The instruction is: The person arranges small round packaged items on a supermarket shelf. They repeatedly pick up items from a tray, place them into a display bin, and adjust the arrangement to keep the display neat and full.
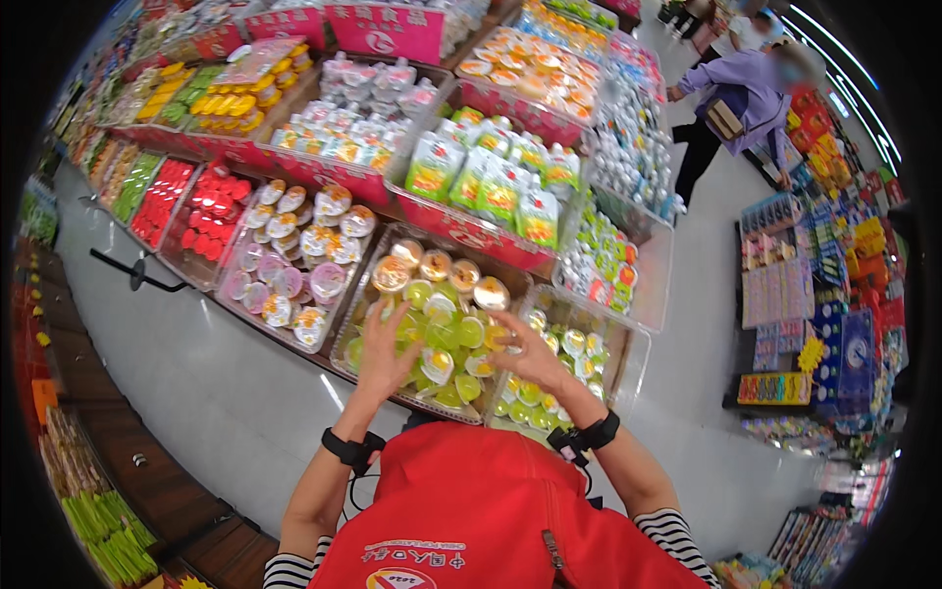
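Note:
Green jelly cups [443, 333] fill a clear plastic bin [346, 324] right before me, with orange-topped cups [436, 265] lined up along its far side. My left hand [388, 350] is over the bin's left part, fingers spread, close to the green cups and holding nothing that I can see. Over the right part is my right hand [522, 353], its fingers apart and curved near the cups; nothing shows in its grasp. Whether the fingertips touch the cups cannot be told. Both wrists wear black straps with small devices.
White and purple cups [294, 272] fill the bin to the left; more green cups [581, 353] lie to the right. Behind stand pouches [500, 184] in a raised bin. A person in a purple top [743, 96] is at the upper right, beside another display [780, 287].

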Demonstrator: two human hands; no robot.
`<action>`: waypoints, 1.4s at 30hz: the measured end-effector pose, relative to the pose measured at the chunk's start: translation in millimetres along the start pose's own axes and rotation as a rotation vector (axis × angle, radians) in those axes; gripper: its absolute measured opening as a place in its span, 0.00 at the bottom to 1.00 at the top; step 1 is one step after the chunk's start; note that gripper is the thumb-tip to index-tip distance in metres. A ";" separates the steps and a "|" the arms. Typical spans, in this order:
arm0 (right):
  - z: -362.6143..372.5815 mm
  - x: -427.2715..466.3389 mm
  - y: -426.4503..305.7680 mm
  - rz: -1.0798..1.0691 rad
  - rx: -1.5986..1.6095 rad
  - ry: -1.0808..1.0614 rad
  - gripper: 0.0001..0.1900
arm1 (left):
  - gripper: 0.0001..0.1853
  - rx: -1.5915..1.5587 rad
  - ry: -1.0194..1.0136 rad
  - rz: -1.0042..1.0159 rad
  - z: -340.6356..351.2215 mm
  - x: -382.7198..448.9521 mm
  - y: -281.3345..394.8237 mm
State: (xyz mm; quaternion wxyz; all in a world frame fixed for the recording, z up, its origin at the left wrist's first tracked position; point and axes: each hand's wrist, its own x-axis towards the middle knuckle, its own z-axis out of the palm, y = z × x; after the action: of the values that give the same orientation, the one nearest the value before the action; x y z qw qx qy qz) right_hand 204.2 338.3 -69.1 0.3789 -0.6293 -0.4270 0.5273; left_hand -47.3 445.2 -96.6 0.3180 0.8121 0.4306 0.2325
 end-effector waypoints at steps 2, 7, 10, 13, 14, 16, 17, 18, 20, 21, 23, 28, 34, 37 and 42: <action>-33.6 -16.4 16.9 0.035 -0.063 0.088 0.35 | 0.36 -0.008 0.061 0.036 10.4 -7.7 -12.1; -112.5 -101.5 90.3 0.183 -0.687 0.114 0.39 | 0.29 -0.003 0.186 0.075 7.5 -11.5 18.0; -104.1 -143.6 135.3 0.376 -0.877 0.037 0.44 | 0.26 -0.003 0.182 0.186 9.6 -11.4 51.3; -76.1 -161.9 156.5 0.473 -0.894 0.088 0.52 | 0.26 -0.048 0.067 0.401 34.6 -5.2 75.2; -66.4 -161.7 162.2 0.474 -0.892 0.127 0.54 | 0.27 -0.086 -0.028 0.435 47.4 -4.0 85.1; -60.4 -155.8 160.0 0.522 -0.882 0.136 0.57 | 0.28 -0.161 -0.215 0.519 76.0 2.0 102.0; -60.3 -152.7 158.2 0.547 -0.880 0.147 0.59 | 0.29 -0.124 -0.377 0.525 88.2 5.4 104.0; -63.4 -152.6 161.5 0.487 -0.937 0.131 0.60 | 0.31 -0.092 -0.534 0.541 104.4 8.3 108.9; -69.1 -145.1 159.4 0.516 -0.902 0.106 0.58 | 0.33 0.040 -0.806 0.528 133.9 15.4 126.0; -74.3 -141.5 157.5 0.528 -0.880 0.090 0.56 | 0.33 0.143 -0.915 0.496 145.3 18.9 135.4; -84.7 -139.5 145.6 0.507 -0.831 0.154 0.49 | 0.35 0.310 -0.992 0.541 170.2 18.5 134.3; -108.9 -149.3 156.4 0.362 0.388 0.322 0.25 | 0.36 0.444 -0.986 0.629 217.0 -3.5 95.3; -110.3 -145.8 144.1 0.272 0.953 0.386 0.20 | 0.36 0.156 -0.913 0.279 195.7 -1.5 100.7; -96.4 -139.5 164.6 0.476 0.693 0.479 0.21 | 0.37 0.014 -0.861 0.146 192.2 0.4 105.6; -91.0 -132.7 155.3 0.428 0.508 0.536 0.28 | 0.40 0.110 -0.746 0.224 193.1 -6.8 103.1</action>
State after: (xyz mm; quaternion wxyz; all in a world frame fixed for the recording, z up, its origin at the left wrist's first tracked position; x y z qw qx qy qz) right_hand 304.9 157.5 -153.6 0.5015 -0.7051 -0.0297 0.5004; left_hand 131.8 334.4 -156.6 0.3811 0.8986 0.2060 -0.0688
